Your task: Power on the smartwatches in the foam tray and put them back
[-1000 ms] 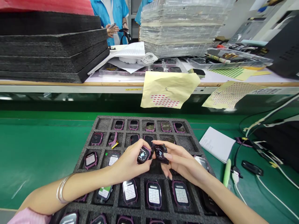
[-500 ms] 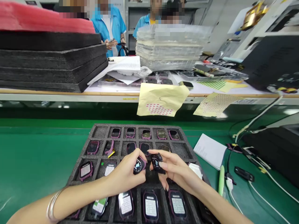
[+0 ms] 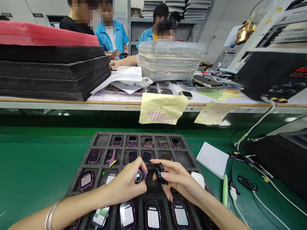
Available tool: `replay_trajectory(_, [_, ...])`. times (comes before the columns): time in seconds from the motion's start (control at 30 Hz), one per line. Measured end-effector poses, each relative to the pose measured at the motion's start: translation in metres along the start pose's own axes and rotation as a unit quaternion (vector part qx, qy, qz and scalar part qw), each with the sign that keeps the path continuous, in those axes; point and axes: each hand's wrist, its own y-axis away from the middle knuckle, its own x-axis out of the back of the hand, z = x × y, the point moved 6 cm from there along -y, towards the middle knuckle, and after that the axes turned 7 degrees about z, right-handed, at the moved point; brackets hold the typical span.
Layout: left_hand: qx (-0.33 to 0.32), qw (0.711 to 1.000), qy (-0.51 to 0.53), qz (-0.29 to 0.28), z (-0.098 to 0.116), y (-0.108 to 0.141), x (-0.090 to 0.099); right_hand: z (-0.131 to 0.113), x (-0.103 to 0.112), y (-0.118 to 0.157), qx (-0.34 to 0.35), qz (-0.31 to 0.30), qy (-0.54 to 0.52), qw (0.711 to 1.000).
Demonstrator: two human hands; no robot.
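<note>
My left hand [image 3: 130, 180] grips a purple-rimmed watch [image 3: 140, 175] with a lit dial, over the middle of a dark foam tray [image 3: 102, 139]. Just to its right, my right hand [image 3: 178, 177] pinches a black watch [image 3: 159, 173], tilted, its dial also lit. The two watches are apart. In the tray's compartments lie several purple-rimmed watches; those in the front row, such as one watch [image 3: 153, 215], show white grids on their screens. One watch [image 3: 110, 156] at the left leans in its slot beside a gold-coloured strip. My hands hide part of the middle compartments.
A white paper pad [image 3: 213, 159], a green pen [image 3: 224, 191] and white cables lie right of the tray on the green table [image 3: 35, 166]. Black foam blocks [image 3: 52, 72] and stacked clear trays [image 3: 168, 60] stand on the shelf ahead. Several people are behind it.
The view has tilted up slightly, so the scene sits lower. The black watch in my right hand has turned more edge-on. Behind the shelf, a person's arm now reaches towards the papers.
</note>
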Motion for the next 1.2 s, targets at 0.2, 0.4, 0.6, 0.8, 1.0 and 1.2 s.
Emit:
replay_trajectory(0.2, [0.006, 1.0, 0.002, 0.008, -0.001, -0.001, 0.001, -0.002, -0.002, 0.0, 0.003, -0.007, -0.004, 1.0])
replay_trajectory(0.4, [0.0, 1.0, -0.003, 0.002, 0.001, -0.001, 0.004, -0.004, -0.001, 0.001, 0.006, -0.002, 0.01, 1.0])
replay_trajectory(0.6, [-0.008, 1.0, -0.008, -0.002, 0.002, -0.001, 0.006, -0.005, -0.003, 0.001, 0.007, 0.004, 0.017, 1.0])
replay_trajectory(0.8, [-0.01, 1.0, 0.01, 0.016, 0.005, -0.002, 0.012, -0.006, -0.004, 0.001, 0.009, 0.004, 0.022, 1.0])
replay_trajectory(1.0, [-0.007, 1.0, 0.02, 0.018, 0.007, -0.003, 0.014, -0.008, -0.003, 0.002, 0.018, 0.011, 0.024, 0.999])
replay_trajectory(1.2, [-0.008, 1.0, 0.021, 0.02, 0.006, -0.003, 0.014, -0.009, -0.004, 0.001, 0.022, 0.003, 0.02, 1.0])
